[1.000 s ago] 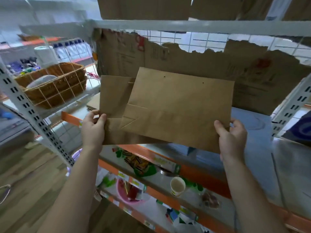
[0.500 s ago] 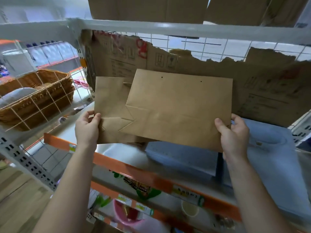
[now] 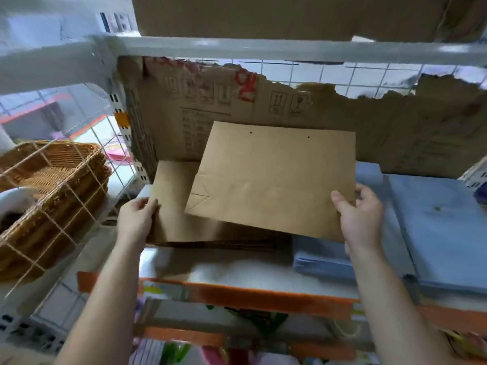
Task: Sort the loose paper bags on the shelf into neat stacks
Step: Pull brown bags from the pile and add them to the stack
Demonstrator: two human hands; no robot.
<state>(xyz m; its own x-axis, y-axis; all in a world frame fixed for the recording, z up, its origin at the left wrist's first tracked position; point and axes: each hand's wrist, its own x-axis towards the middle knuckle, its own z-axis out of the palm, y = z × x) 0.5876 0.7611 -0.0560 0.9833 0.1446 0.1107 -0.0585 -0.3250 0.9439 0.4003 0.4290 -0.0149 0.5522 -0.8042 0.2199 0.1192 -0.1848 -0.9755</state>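
A flat brown paper bag (image 3: 276,177) with two small holes near its top edge hangs tilted over the shelf; my right hand (image 3: 359,214) pinches its lower right corner. Under it lies a second brown paper bag (image 3: 174,206), low over a thin brown stack on the shelf (image 3: 237,270). My left hand (image 3: 137,219) grips this bag's left edge. Where the lower bag meets the stack is hidden by the upper bag.
Torn cardboard (image 3: 395,133) lines the shelf's back. Blue folded bags (image 3: 442,233) lie in piles to the right. A wicker basket (image 3: 50,196) sits behind a wire grid on the left. The orange shelf edge (image 3: 263,299) runs along the front, with goods on lower shelves.
Both hands have carried the two brown bags down and inward onto the shelf. The view has moved closer to the shelf.
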